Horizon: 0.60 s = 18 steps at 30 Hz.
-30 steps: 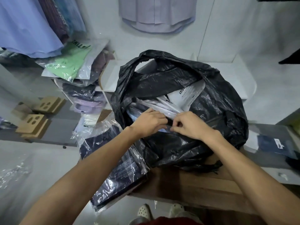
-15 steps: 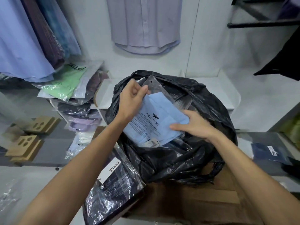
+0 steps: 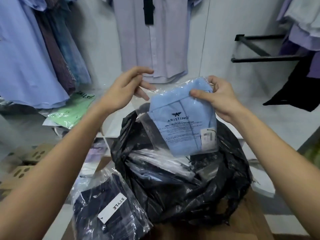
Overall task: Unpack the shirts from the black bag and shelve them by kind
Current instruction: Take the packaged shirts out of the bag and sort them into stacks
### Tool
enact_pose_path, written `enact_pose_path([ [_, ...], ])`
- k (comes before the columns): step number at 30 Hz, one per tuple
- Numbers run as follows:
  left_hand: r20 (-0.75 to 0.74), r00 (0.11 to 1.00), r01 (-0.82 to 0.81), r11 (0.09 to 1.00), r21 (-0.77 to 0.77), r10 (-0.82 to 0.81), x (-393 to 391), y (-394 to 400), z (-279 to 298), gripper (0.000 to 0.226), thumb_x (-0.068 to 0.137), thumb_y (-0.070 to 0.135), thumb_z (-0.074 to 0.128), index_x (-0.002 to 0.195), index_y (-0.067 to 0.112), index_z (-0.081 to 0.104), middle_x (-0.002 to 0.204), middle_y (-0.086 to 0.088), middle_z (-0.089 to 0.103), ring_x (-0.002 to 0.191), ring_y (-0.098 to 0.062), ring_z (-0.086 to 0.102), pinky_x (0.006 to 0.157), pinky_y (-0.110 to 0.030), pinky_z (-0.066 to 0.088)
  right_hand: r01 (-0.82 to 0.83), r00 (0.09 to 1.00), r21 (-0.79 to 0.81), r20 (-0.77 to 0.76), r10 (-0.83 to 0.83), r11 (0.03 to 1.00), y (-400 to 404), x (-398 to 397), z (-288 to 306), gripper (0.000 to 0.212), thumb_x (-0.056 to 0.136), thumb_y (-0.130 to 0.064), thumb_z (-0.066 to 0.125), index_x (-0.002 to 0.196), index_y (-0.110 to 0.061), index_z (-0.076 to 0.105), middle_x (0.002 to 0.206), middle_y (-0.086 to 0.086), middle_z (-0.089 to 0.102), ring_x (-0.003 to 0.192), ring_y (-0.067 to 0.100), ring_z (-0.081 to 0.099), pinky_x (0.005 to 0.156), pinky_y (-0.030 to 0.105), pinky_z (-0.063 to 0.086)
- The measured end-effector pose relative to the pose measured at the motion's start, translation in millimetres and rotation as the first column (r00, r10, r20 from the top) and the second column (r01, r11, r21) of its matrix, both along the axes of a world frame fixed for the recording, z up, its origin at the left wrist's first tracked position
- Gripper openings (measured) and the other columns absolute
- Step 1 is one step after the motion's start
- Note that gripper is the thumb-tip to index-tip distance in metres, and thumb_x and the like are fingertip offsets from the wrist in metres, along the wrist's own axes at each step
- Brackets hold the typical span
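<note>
Hanging on the far left are long shirts in light blue, dark purple and a washed blue. Under them, a green shirt in a clear bag lies on top of a pile on a white shelf; the dark letters on it are upside down and too cut off to read. Low on the left sit brown cardboard boxes with round holes.

Near the front left corner of the wooden table lies a dark checked shirt in a clear bag. Its white label says "STYLE".

The left hand is up in the air with its fingers spread and loose. It holds nothing and is just beside the clear wrap.

A pale lilac shirt hangs on the wall in the middle, with a black tag at its neck.

The black bag sits open on the table, with more wrapped shirts shining inside it.

Above the bag's mouth is the light blue shirt in a clear bag. The wrap says "ARISTINO" under a small winged mark, and the small print below is too tiny to read. A paper tag shows at its lower right corner.

The right hand pinches the top right corner of this pack, thumb in front.

On the far right, a black rail sticks out from the wall, with purple and black clothes hanging.
</note>
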<state>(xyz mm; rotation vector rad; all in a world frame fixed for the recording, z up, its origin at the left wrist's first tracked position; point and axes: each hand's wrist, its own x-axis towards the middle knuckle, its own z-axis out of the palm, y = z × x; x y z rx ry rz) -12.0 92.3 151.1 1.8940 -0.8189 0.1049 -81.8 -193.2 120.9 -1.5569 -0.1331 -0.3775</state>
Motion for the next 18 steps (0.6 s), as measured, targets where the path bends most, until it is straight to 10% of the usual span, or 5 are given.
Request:
enact_pose_path([
  [7, 0.165, 0.878, 0.184, 0.634, 0.751, -0.45, -12, -38, 33, 0.069, 0.082, -0.005, 0.038, 0.135, 0.032, 0.063, 0.13, 0.018, 0.064, 0.115, -0.001, 0.062, 0.103, -0.038, 0.051, 0.297, 0.939, -0.293, 0.264, -0.221, 0.909, 15, 15, 4, 0.042, 0.065, -0.059, 0.085, 0.083, -0.028, 0.063, 0.079, -0.011, 0.064, 0.073, 0.005, 0.054, 0.067, 0.021, 0.045],
  [13, 0.193, 0.82, 0.177, 0.56, 0.81, -0.539, -5, -48, 36, 0.087, 0.074, -0.002, 0.034, 0.144, 0.047, 0.053, 0.138, 0.014, 0.063, 0.122, -0.017, 0.062, 0.101, -0.044, 0.05, 0.133, 0.967, -0.404, 0.253, -0.029, 0.905, 17, 19, 18, 0.049, 0.073, -0.073, 0.071, 0.093, -0.034, 0.051, 0.088, -0.004, 0.06, 0.081, 0.009, 0.055, 0.075, 0.029, 0.045],
  [18, 0.585, 0.482, -0.253, 0.536, 0.806, -0.652, 1, -59, 24, 0.059, 0.094, 0.027, 0.05, 0.147, 0.054, 0.043, 0.105, 0.0, 0.057, 0.104, -0.027, 0.056, 0.09, -0.048, 0.046, 0.094, 0.986, -0.419, 0.165, -0.027, 0.903, 19, 22, 19, 0.046, 0.08, -0.073, 0.049, 0.092, -0.03, 0.04, 0.085, -0.015, 0.044, 0.072, -0.016, 0.044, 0.072, 0.008, 0.036],
])
